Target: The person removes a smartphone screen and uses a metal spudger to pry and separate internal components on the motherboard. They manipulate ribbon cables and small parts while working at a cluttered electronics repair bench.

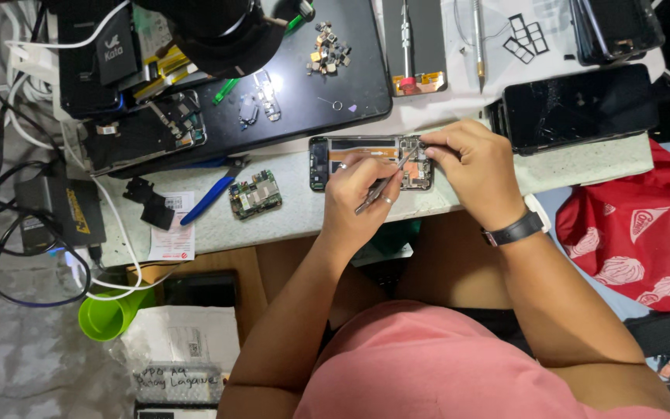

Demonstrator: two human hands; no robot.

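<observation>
Here, mid-frame, your left hand (354,194) pinches the tweezers (382,185) (tips down), while your right hand (471,167) curls, fingertips gripping the opened phone (370,161).

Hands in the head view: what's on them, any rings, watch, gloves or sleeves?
No gloves. The left hand has rings: one silver band shows near the thumb side and another lower on a finger. The right hand shows no rings; its wrist carries a dark band like a watch strap. Both forearms are bare, with no sleeves reaching them. A pink shirt covers the torso.
</observation>
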